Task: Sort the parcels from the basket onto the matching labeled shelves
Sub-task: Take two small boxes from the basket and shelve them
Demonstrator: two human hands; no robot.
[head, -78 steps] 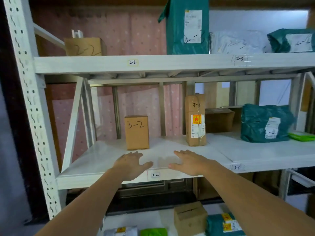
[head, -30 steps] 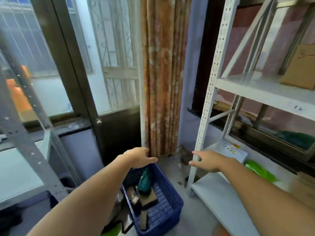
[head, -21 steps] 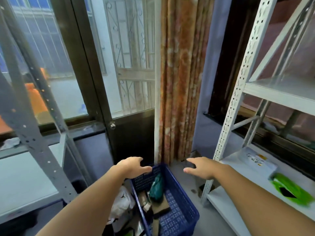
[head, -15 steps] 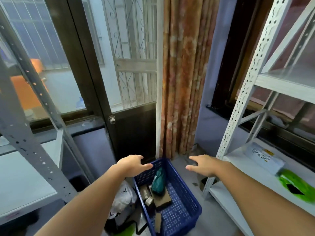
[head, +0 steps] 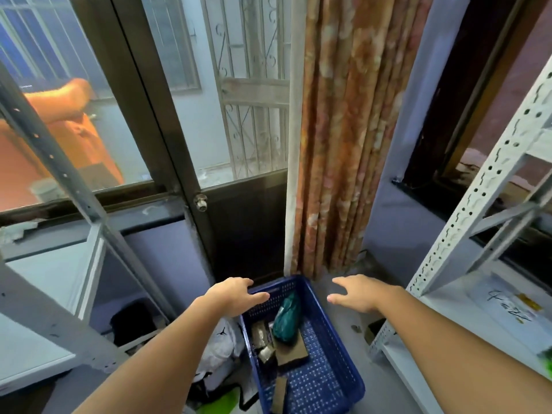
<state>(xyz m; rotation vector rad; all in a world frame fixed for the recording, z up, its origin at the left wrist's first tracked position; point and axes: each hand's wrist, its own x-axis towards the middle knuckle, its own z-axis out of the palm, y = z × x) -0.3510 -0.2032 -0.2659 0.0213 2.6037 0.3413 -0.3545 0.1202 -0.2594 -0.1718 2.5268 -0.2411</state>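
Both hands, left hand (head: pixel 236 297) and right hand (head: pixel 357 294), hover spread and empty over the blue basket (head: pixel 328 339) at lower centre, where the soft, probably light teal parcel (head: pixel 286 316) wants gripping around its middle.

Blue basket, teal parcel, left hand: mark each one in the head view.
Blue basket (head: pixel 330 330): head view, on its right side wall.
Teal parcel (head: pixel 287 317): head view, on the middle of the bag.
Left hand (head: pixel 233 297): head view, on the back of the hand.
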